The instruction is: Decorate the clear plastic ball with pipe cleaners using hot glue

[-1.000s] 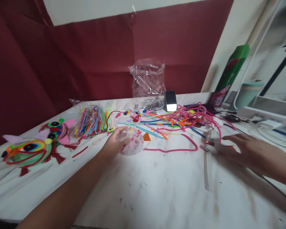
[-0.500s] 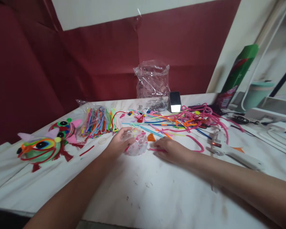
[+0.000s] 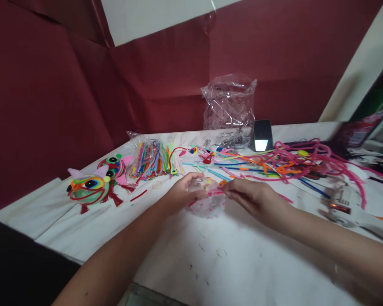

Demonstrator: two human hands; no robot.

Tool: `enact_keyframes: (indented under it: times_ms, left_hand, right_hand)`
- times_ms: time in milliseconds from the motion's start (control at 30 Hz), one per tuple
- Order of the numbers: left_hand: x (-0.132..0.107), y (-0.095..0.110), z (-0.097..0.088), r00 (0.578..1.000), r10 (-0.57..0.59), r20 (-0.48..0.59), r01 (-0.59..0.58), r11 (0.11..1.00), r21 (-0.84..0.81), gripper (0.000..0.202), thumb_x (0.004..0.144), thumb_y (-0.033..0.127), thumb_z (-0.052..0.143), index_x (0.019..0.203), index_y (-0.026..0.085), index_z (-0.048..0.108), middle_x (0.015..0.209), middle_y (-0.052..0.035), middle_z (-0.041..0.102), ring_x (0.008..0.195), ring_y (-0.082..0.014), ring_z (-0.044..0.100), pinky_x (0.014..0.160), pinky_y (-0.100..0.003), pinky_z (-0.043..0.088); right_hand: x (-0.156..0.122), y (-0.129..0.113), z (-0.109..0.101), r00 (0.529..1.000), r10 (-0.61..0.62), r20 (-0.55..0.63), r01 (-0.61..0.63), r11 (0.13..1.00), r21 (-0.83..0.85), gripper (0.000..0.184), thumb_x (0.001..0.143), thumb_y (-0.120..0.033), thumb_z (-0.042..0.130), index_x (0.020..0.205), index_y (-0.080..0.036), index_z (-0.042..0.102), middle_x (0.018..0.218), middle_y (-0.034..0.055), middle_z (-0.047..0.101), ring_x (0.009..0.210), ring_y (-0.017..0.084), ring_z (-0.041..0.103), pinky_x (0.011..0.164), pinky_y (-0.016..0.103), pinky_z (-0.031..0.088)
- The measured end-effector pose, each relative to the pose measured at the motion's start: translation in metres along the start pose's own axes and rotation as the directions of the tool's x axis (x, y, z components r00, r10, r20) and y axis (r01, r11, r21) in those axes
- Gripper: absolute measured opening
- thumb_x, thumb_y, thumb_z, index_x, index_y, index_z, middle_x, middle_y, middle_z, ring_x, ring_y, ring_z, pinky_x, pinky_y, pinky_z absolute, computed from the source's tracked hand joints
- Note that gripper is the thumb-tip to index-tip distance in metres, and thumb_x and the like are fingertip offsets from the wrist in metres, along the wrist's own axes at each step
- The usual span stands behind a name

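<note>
My left hand (image 3: 182, 193) is curled round a clear plastic ball (image 3: 207, 200) wrapped in pink strands, holding it on the white table (image 3: 242, 259). My right hand (image 3: 252, 196) comes in from the right and pinches a pink pipe cleaner (image 3: 216, 192) against the top of the ball. Behind both hands lies a spread of loose coloured pipe cleaners (image 3: 274, 161).
Two colourful fish-like craft figures (image 3: 94, 182) lie at the left. A bag of coloured pipe cleaners (image 3: 153, 159), a crumpled clear bag (image 3: 230, 108) and a small dark box (image 3: 262, 135) sit behind. A white glue gun (image 3: 347, 208) rests at the right.
My right hand left the glue gun, reached to the pink pipe cleaner on the table and brought it up to the ball. The view swung left.
</note>
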State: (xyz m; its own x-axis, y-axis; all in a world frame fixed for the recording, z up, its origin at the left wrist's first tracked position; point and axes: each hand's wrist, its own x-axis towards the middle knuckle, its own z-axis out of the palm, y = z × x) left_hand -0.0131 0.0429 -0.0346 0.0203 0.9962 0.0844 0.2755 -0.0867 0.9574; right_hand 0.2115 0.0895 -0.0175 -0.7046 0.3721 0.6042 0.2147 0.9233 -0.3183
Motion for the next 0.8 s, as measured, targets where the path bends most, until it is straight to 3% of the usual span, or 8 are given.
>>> enact_keyframes:
  times_ms: [233, 567, 800]
  left_hand:
    - [-0.004, 0.005, 0.005, 0.998, -0.006, 0.061, 0.012, 0.995, -0.100, 0.062, 0.057, 0.032, 0.077, 0.113, 0.020, 0.053, 0.099, -0.0040, 0.061, 0.092, -0.0205, 0.057, 0.075, -0.027, 0.043]
    - [-0.008, 0.008, 0.007, 0.997, 0.007, 0.080, 0.002, 0.993, -0.119, 0.062, 0.057, 0.033, 0.077, 0.112, 0.020, 0.051, 0.096, -0.0043, 0.063, 0.087, -0.0210, 0.059, 0.072, -0.029, 0.045]
    - [-0.011, 0.011, 0.010, 0.997, 0.037, 0.070, -0.030, 0.995, -0.094, 0.059, 0.059, 0.031, 0.077, 0.110, 0.020, 0.051, 0.093, -0.0024, 0.061, 0.083, -0.0175, 0.058, 0.069, -0.025, 0.044]
  right_hand:
    - [-0.006, 0.000, 0.009, 0.993, -0.120, -0.011, 0.118, 0.990, -0.080, 0.020, 0.090, -0.018, 0.039, 0.083, -0.019, 0.058, 0.072, 0.0051, 0.063, 0.061, 0.014, 0.060, 0.054, 0.023, 0.046]
    - [-0.008, -0.005, 0.010, 0.987, -0.162, -0.002, 0.157, 0.959, -0.235, 0.025, 0.091, -0.018, 0.038, 0.080, -0.019, 0.060, 0.069, 0.0038, 0.061, 0.056, 0.013, 0.056, 0.050, 0.022, 0.041]
    - [-0.008, -0.012, 0.007, 0.959, -0.283, -0.025, 0.253, 0.891, -0.377, 0.029, 0.087, -0.006, 0.034, 0.079, -0.018, 0.060, 0.066, 0.0030, 0.059, 0.055, 0.012, 0.051, 0.045, 0.022, 0.031]
